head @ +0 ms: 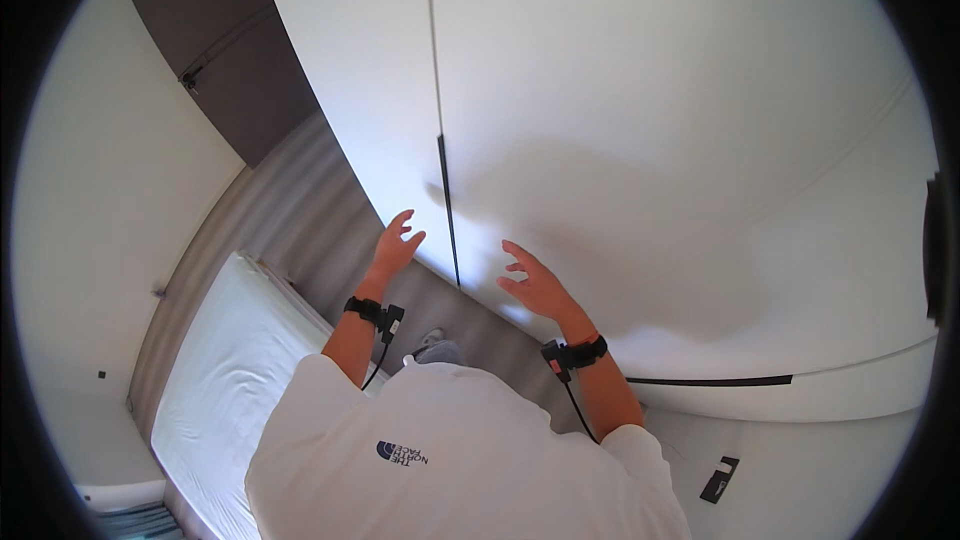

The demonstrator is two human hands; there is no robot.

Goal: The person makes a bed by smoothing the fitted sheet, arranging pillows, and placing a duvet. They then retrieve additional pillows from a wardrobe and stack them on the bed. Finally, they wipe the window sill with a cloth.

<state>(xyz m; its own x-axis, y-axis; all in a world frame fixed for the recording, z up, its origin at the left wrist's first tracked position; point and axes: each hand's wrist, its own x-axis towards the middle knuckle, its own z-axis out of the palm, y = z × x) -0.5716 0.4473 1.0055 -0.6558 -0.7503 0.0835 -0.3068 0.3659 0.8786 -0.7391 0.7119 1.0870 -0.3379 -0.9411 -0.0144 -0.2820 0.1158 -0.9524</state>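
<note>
Before me stands a tall white wardrobe [600, 75] with flat doors. A long black recessed handle [445, 195] runs along the seam between two of them. My left hand [397, 244] is raised to the left of that handle, with fingers apart and nothing in it. To the right of the handle, my right hand [534, 286] is also raised, its fingers spread and bent, holding nothing. Both hands look apart from the doors, and a shadow falls on the door behind them. Each wrist wears a black strap with a small cabled device.
A bed with a white mattress [225, 382] lies to the left. Beyond it is a dark brown door [225, 45] with a lever handle. Wood-look flooring [322, 202] runs between bed and wardrobe. At the lower right, a black switch panel [720, 480] is on the wall.
</note>
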